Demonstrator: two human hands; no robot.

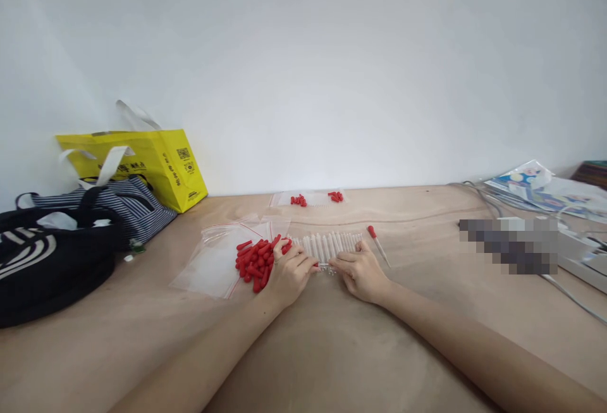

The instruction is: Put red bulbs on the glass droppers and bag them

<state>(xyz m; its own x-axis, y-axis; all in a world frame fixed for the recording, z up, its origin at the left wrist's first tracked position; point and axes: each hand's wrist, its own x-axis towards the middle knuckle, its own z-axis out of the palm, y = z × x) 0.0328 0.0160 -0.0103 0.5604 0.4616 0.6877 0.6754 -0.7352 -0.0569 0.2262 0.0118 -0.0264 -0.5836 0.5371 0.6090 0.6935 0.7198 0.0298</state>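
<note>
A row of clear glass tubes [325, 247] lies side by side on the wooden table [303, 350], between and just beyond my hands. My left hand [293, 272] is closed on a red rubber bulb [313, 267], beside a pile of red bulbs [256, 264]. My right hand [363, 272] pinches a thin clear tube [324, 265] whose left end meets that bulb. To the right of the row, a dropper with a red bulb [372, 232] lies on the table.
Clear zip bags [213, 258] lie left of the pile; another bag with red bulbs [315, 198] is by the wall. Yellow bag [187, 172], striped bag [142, 210] and black bag [52, 267] stand left. Cables [573, 299] and papers [535, 185] are right.
</note>
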